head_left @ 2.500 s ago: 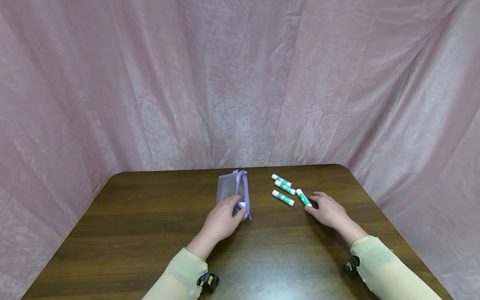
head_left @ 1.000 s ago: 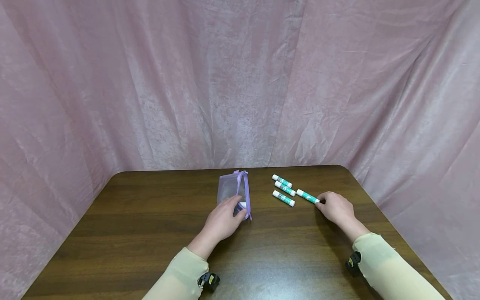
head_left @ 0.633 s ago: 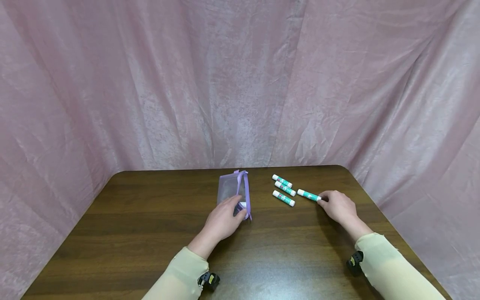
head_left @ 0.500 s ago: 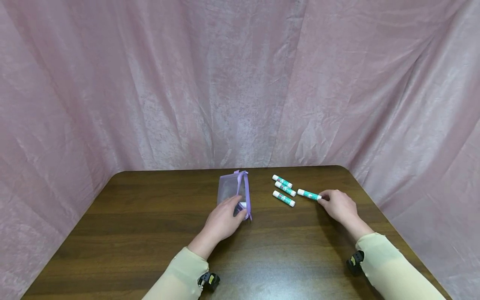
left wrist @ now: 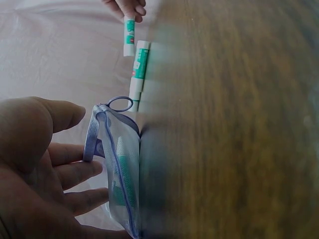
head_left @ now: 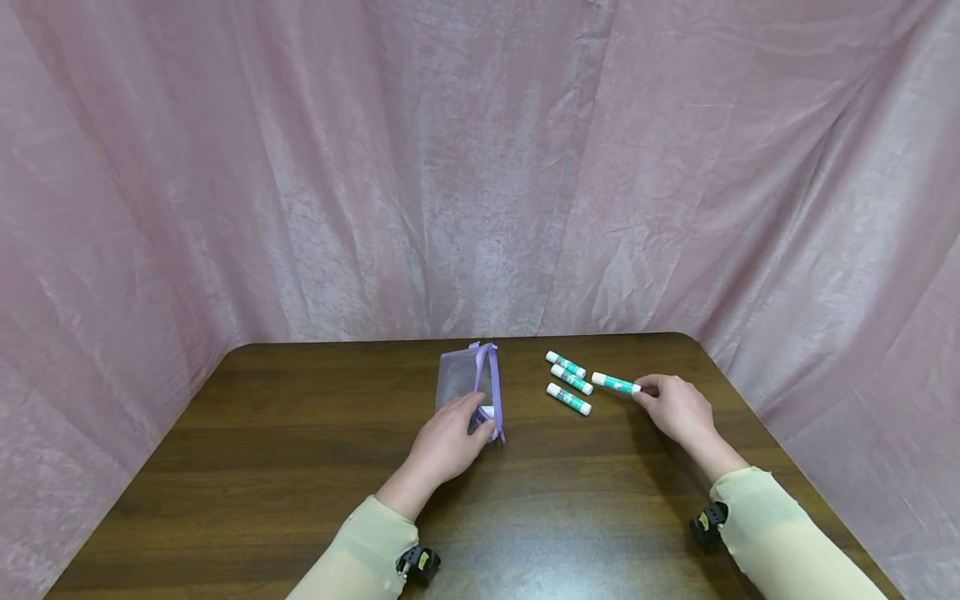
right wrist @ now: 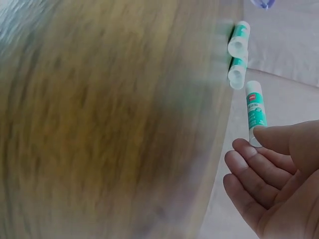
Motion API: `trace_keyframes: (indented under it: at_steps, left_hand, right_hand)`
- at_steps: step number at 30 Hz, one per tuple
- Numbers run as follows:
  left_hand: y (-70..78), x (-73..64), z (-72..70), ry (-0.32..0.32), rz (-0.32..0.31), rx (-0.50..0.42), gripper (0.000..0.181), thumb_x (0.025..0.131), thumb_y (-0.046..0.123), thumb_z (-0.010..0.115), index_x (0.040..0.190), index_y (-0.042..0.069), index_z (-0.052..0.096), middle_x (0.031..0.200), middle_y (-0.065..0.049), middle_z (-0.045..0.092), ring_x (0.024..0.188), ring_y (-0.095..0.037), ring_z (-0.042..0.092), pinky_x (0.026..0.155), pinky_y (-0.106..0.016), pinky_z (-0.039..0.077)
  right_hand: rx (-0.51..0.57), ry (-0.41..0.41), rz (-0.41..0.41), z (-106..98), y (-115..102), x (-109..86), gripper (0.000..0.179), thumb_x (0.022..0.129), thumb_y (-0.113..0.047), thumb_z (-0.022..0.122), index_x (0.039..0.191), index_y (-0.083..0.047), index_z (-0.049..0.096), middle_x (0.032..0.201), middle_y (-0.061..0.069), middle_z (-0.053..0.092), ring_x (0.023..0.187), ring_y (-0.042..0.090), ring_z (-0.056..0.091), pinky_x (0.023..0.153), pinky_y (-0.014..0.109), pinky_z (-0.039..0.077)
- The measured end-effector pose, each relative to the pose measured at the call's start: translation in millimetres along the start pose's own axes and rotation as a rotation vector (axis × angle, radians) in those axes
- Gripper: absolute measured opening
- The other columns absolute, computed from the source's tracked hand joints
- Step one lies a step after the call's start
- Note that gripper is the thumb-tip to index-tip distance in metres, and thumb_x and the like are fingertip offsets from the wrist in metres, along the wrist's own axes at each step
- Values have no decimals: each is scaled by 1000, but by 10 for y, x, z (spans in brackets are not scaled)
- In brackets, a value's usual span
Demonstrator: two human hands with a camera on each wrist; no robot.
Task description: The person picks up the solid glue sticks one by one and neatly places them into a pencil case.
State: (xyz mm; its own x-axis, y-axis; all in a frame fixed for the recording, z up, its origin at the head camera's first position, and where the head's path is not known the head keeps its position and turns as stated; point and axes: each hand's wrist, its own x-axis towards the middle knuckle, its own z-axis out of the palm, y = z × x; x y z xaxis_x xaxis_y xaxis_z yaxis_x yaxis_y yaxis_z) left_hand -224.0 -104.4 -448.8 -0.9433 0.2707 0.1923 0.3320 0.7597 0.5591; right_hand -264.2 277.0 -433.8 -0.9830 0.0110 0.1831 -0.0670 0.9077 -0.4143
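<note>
My right hand (head_left: 678,410) pinches the white end of a green-and-white glue stick (head_left: 617,383) between thumb and fingertips. In the right wrist view this glue stick (right wrist: 255,107) points away from the hand, raised off the table. My left hand (head_left: 448,439) rests at the mouth of a purple-trimmed mesh zip pouch (head_left: 456,373), its thumb and fingers spread apart. In the left wrist view the fingers (left wrist: 79,174) touch the pouch's side, and the index fingertip is hidden behind the purple rim. A glue stick (left wrist: 122,174) shows through the mesh inside.
Three more glue sticks lie between pouch and right hand: a far one (head_left: 566,364), a middle one (head_left: 572,380) close alongside it, and a nearer one (head_left: 568,399). The brown wooden table (head_left: 300,467) ends at a pink curtain (head_left: 480,167) behind.
My right hand has taken hold of the glue stick by its near end, drawn it to the right and swung it flatter, then raised it slightly. The left hand and pouch have stayed put.
</note>
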Motion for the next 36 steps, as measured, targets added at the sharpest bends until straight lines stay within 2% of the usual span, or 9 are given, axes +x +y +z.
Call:
trace_keyframes:
  at_steps: [6,12,23,36]
  left_hand:
    - [9,-5,-6,-2,-3,-4,51,109,26,71,153,0,62,157,-23,60,150,-41,53,122,-58,44]
    - [-2,-1,4,0,0,2,52,109,25,71,153,0,62,156,-23,61,149,-40,54,122,-57,44]
    - [2,5,5,2,10,7,52,109,26,71,153,-1,62,156,-22,60,149,-40,53,122,-57,44]
    - [-19,5,29,5,11,10,52,108,26,72,153,0,62,156,-22,61,149,-40,54,123,-56,44]
  right_hand:
    - [19,11,-13,16,-67,14,24,105,-25,76,120,-7,82,108,11,81,88,29,70,69,48,52]
    - [30,14,-30,40,-145,26,24,105,-25,76,121,-8,82,111,11,81,88,28,69,69,48,52]
    - [54,35,-90,59,-309,63,22,104,-23,77,119,-8,82,111,9,82,98,33,75,76,55,55]
    - [79,43,-144,166,-507,111,19,103,-20,78,117,-9,83,109,6,83,105,37,76,83,57,56]
